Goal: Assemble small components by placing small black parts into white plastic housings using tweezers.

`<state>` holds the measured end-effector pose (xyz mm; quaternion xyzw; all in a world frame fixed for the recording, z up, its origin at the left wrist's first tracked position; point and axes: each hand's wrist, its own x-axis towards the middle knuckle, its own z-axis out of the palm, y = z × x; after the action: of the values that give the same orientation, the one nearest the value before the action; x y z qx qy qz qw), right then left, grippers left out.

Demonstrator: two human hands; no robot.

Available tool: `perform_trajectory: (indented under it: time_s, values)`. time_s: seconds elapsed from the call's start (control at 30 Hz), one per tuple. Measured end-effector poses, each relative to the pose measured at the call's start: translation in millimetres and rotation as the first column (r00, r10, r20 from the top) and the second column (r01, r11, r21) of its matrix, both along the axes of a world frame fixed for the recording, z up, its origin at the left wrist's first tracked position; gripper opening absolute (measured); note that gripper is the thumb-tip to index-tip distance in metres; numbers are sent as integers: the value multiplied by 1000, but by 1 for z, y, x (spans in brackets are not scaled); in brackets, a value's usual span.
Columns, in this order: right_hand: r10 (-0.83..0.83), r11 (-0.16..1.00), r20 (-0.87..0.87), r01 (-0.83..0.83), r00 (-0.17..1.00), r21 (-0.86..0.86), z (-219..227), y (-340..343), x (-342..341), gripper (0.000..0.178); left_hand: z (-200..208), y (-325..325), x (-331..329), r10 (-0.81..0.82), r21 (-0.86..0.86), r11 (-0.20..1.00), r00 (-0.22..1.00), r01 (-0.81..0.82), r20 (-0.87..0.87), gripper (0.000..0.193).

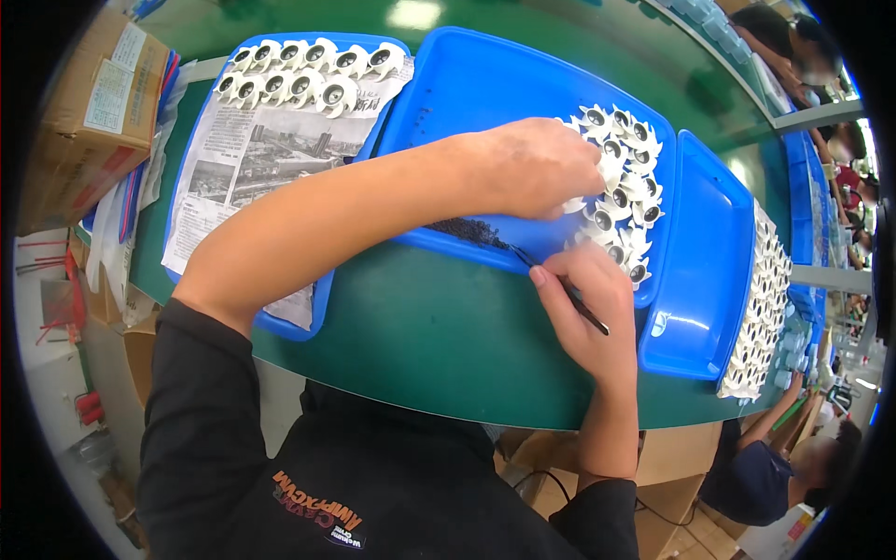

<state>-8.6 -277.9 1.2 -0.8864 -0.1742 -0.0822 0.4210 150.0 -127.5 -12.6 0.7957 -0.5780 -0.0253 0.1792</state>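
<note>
My left hand (pixel 541 170) reaches across the middle blue tray (pixel 485 84), its fingers curled at the edge of a cluster of white bladed fan wheels (pixel 604 219) with dark centres. The fingertips are hidden, so what they grip does not show. Lower down, my right hand (pixel 595 303) holds dark tweezers (pixel 581 306) between thumb and fingers. Their tips point left, beside a pile of tiny black parts (pixel 471 229) along the tray's near edge. On the left, two rows of similar fan wheels (pixel 301 86) sit on newspaper (pixel 280 154) over another blue tray (pixel 322 303).
A third blue tray (pixel 691 280) stands to the right, beside many white fan wheels (pixel 758 308) laid out in rows. Cardboard boxes (pixel 93 117) are stacked at the left edge of the green table (pixel 439 327). Other people (pixel 765 476) work at the right.
</note>
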Motion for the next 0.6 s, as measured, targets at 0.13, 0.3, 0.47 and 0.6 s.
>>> perform_trajectory:
  time_s: [0.13, 0.3, 0.47, 0.6]
  values:
    - [5, 1000, -74, -4, 997, 8, 1, 1, 3, 10, 7, 33, 2, 32, -203, 979, 999, -28, 19, 24]
    - [-8, 1000, -84, 6, 996, -20, 1, -3, 3, 9, 56, 100, -22, 173, -138, 974, 983, -180, -62, 25]
    - [10, 999, -93, -15, 996, -52, 3, -3, 4, 9, 55, 147, -87, 110, -2, 993, 948, -116, -299, 22]
    - [57, 997, -37, -59, 998, -52, 0, 3, 6, 9, 28, 149, -129, 99, 133, 990, 901, -47, -422, 26]
